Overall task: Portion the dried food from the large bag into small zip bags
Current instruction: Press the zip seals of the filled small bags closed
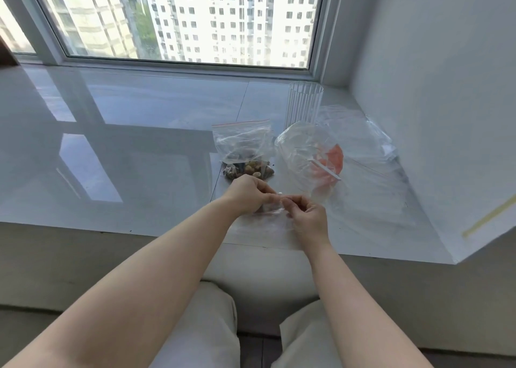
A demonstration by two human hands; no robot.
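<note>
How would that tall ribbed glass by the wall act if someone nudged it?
The glass stands upright and is tall for its base, so a nudge near the rim would probably tip it. The sill looks glossy, so a low push might slide it instead. It looks empty, so likely light, and breakable if it falls.

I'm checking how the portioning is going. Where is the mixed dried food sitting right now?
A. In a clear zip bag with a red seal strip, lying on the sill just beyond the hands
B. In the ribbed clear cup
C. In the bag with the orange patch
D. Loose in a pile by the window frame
A: the dark and pale pieces sit at the bottom of the red-striped zip bag, just beyond the left hand and right hand.
</note>
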